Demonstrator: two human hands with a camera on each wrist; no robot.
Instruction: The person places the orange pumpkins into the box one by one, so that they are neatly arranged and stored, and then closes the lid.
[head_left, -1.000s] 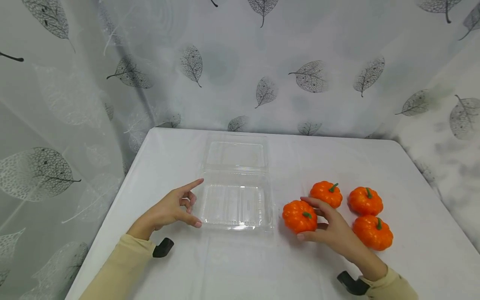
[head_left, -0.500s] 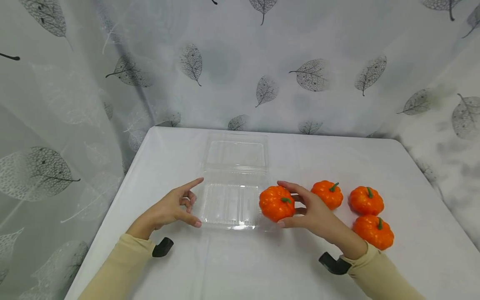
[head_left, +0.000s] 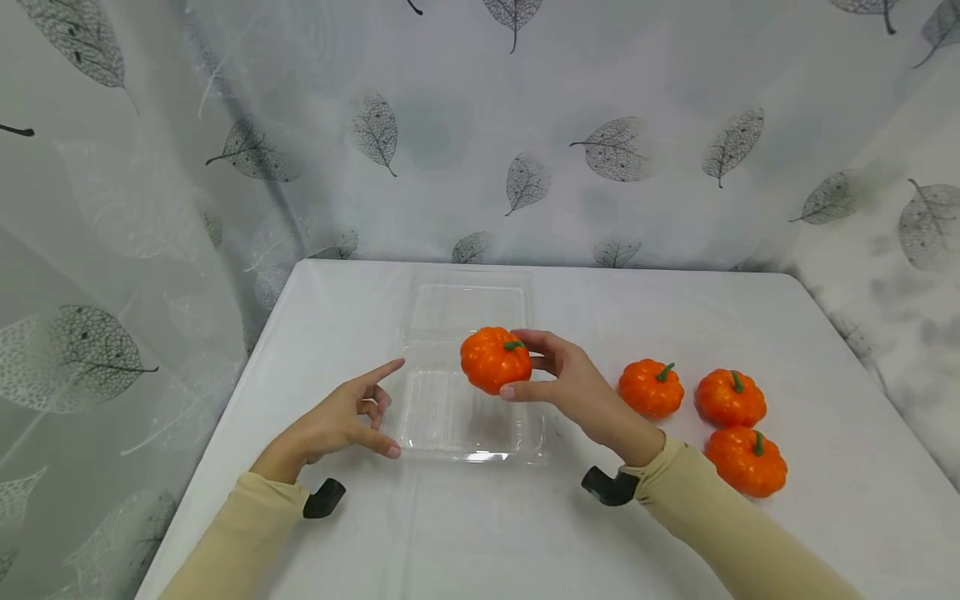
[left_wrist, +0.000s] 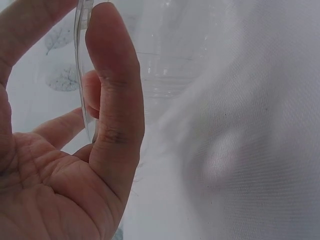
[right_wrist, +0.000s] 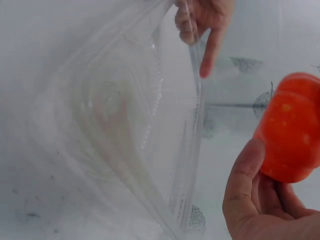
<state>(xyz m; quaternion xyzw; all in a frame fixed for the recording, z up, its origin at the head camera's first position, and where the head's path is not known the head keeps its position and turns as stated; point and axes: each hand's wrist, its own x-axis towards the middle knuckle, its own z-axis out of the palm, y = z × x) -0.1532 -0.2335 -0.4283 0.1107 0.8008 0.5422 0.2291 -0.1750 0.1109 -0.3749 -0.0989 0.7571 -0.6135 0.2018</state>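
Only the head view takes in the three other pumpkins (head_left: pixel 651 388) on the white table (head_left: pixel 480 533), and the green stem (head_left: pixel 514 344) of the one I hold; the left wrist view brings up close the container's clear rim (left_wrist: pixel 78 60) beside my thumb (left_wrist: pixel 117 95). My right hand (head_left: pixel 577 387) has thumb and fingers clamped on the orange pumpkin (head_left: pixel 489 364), raised above the clear container (head_left: pixel 423 408). My left hand (head_left: pixel 341 421) spreads thumb and forefinger wide apart at its left edge.

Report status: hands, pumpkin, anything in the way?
Right hand holding orange pumpkin over open clear container. Left hand at container's left edge. Nothing visible between pumpkin and container base.
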